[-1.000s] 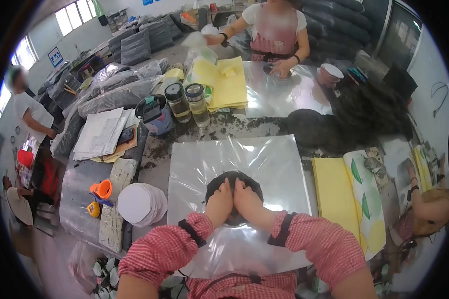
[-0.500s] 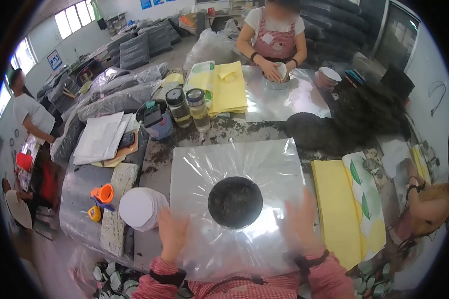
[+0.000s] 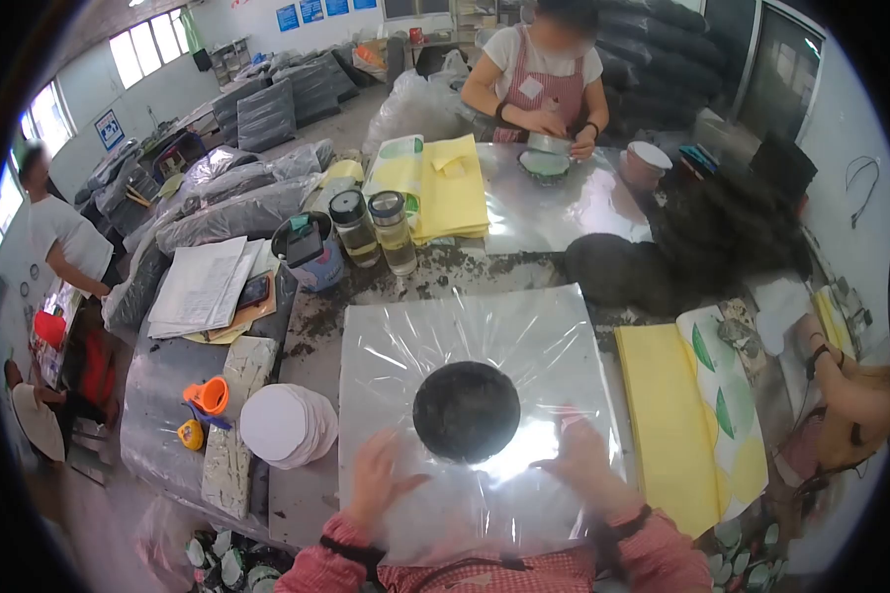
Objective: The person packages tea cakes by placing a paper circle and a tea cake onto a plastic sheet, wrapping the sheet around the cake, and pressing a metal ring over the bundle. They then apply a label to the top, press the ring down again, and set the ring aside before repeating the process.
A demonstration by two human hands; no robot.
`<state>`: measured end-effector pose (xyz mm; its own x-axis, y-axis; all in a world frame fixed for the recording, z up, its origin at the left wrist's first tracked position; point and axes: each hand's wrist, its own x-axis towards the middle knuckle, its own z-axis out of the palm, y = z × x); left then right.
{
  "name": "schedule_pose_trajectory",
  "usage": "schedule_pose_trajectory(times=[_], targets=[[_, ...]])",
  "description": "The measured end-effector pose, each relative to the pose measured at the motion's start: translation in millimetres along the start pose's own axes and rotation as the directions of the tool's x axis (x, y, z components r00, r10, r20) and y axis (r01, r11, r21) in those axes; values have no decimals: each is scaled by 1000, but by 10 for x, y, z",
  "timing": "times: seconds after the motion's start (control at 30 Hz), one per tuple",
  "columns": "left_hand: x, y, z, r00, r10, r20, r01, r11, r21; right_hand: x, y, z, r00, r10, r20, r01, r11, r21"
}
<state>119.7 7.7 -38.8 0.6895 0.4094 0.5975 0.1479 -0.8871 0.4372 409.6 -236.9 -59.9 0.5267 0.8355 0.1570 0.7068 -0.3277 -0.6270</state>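
A dark round cake of crumbly-looking material (image 3: 466,411) lies at the middle of a shiny plastic sheet (image 3: 381,341), whose film creases outward from it. My left hand (image 3: 379,482) is over the sheet's left part, fingers spread, holding nothing. On the other side my right hand (image 3: 581,460) hovers over or rests on the sheet, slightly blurred, thumb apart from the fingers. Neither hand touches the dark cake. Beside the sheet's left edge stands a stack of white round discs (image 3: 282,425).
Yellow paper sheets (image 3: 663,425) lie at right. Two glass bottles (image 3: 394,234), a bucket (image 3: 316,267) and a dark loose heap (image 3: 702,247) stand beyond. Opposite, a co-worker (image 3: 539,79) handles a ring over a pale disc. An orange cup (image 3: 211,395) sits left.
Both my hands have come inward over the sheet; the left has moved away from the white disc stack. Across the table, the co-worker's hands and ring have shifted, exposing a pale disc.
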Motion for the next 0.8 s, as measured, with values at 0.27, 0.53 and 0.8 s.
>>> schedule_pose_trajectory(times=[0.27, 0.53, 0.8], targets=[[556, 311, 725, 907, -236, 349, 215, 972, 99, 542, -672, 574, 963, 213, -163, -17, 656, 755], [649, 268, 547, 880, -470, -62, 360, 748, -558, 857, -1183, 594, 919, -275, -283, 303, 951, 60], [887, 403, 813, 983, -108, 148, 142, 960, -242, 899, -986, 245, 920, 51, -389, 220, 754, 619]])
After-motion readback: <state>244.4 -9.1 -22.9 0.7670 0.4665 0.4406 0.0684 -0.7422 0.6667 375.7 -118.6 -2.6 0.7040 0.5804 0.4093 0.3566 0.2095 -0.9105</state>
